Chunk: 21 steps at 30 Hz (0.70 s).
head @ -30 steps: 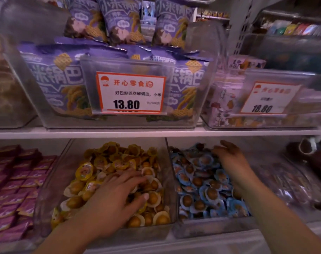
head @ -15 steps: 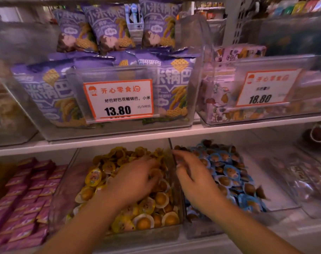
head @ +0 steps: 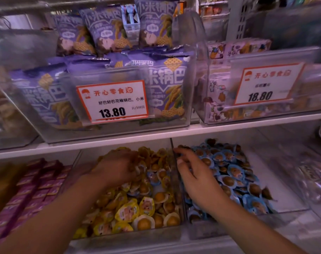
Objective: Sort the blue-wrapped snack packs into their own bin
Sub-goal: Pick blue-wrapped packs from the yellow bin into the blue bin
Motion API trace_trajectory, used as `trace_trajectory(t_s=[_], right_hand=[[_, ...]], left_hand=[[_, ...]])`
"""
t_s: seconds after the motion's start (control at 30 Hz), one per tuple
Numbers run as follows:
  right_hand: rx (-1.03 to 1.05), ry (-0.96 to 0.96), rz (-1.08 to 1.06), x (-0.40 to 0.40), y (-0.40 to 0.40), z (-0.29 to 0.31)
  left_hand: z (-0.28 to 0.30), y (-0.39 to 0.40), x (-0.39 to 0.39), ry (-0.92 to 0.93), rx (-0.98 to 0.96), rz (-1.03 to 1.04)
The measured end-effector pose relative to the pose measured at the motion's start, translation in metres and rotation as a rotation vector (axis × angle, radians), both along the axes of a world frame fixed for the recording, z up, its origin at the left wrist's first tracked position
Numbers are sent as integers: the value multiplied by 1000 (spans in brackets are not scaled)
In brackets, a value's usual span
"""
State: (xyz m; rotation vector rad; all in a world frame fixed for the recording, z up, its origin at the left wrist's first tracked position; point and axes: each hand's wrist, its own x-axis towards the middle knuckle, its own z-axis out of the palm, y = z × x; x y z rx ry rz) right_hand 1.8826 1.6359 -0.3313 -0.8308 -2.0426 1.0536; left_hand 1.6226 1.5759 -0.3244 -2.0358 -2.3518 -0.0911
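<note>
On the lower shelf, a clear bin [head: 130, 237] holds yellow-wrapped snack packs [head: 127, 211]. To its right, a second clear bin [head: 211, 230] is full of blue-wrapped packs [head: 234, 171]. One blue-wrapped pack [head: 153, 177] lies among the yellow ones near the dividing wall. My left hand [head: 117, 167] is deep in the yellow bin with its fingers curled down into the packs; the fingertips are hidden. My right hand [head: 194, 176] hovers over the left edge of the blue bin, fingers loosely bent, holding nothing that shows.
Pink packs [head: 33, 189] fill the tray on the left. The white shelf board [head: 174, 133] just above carries bins of purple snack bags [head: 165, 83] and two price tags [head: 113, 101]. Clear-wrapped goods [head: 311, 180] lie at the right.
My left hand reached further back into the yellow bin. My right hand came from the far side of the blue bin to its left edge by the divider.
</note>
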Motion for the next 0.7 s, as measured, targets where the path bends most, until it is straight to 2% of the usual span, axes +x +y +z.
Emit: trace_trajectory(t_s=[0.13, 0.17, 0.23, 0.3, 0.37, 0.5, 0.7], right_hand=[[-1, -7, -15, -2, 2, -2], [5, -10, -19, -2, 2, -3], [8, -12, -26, -3, 2, -3], [-1, -8, -28, -4, 2, -3], [-6, -9, -31, -5, 2, -3], [-1, -8, -33, -4, 2, -4], [2, -5, -35, -4, 3, -5]], left_hand=[[-3, -4, 0, 234, 79, 127], [-4, -4, 5, 237, 123, 90], [-6, -3, 19, 129, 174, -54], [-10, 1, 39, 0, 54, -198], [-20, 7, 54, -31, -111, -237], [-35, 17, 54, 247, -232, -94], [-43, 28, 61, 266, -266, -20]])
